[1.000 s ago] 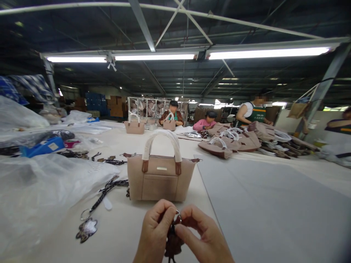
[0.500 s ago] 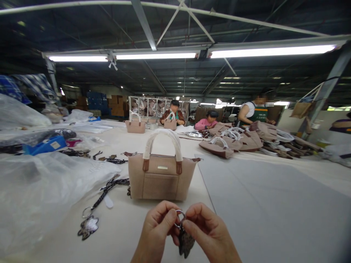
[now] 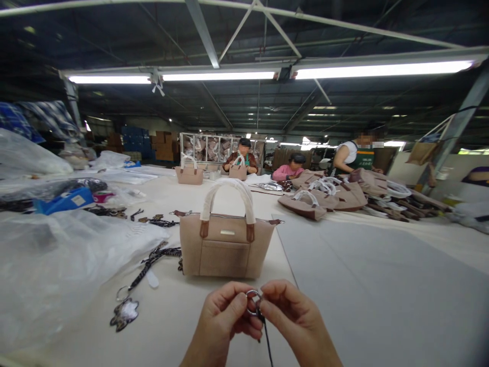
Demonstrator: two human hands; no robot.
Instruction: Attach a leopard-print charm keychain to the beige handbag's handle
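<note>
From afar, I have the left hand (image 3: 221, 318) and right hand (image 3: 293, 317) pinching a metal ring (image 3: 250, 312) at near centre, from opposite sides, seemingly to steady it. The tan handbag (image 3: 226, 257) stands upright just beyond on the desk (image 3: 153, 336), probably for easy reach.

Left hand (image 3: 226, 312) pinches; right hand (image 3: 288, 311) pinches just beside it.
</note>
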